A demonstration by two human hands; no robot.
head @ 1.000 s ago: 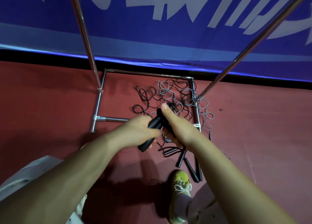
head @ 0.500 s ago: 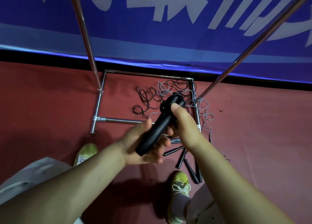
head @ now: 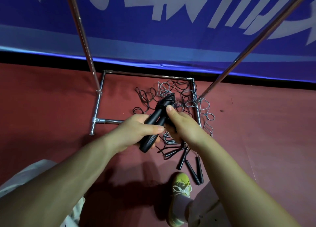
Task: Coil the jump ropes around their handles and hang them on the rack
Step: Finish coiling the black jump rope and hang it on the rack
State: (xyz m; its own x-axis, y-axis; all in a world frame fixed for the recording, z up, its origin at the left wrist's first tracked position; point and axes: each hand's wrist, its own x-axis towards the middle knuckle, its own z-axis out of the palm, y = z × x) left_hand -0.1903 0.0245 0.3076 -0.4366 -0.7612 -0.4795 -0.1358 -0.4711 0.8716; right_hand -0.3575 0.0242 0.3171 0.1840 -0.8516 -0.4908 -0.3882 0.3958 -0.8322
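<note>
Both hands now close together: left hand [head: 136, 132] grips paired black handles [head: 154, 122]; right hand [head: 181, 124] fingers pinch them, above rack base [head: 109, 120].

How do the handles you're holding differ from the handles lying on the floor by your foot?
The held handles sit side by side, pointing up and away, gripped by the left hand and the right hand; the floor handles lie splayed flat on the red floor, untouched. Cord is bunched at the held pair's top; the floor handles' cords trail into the loose tangle. All are black and slim.
</note>
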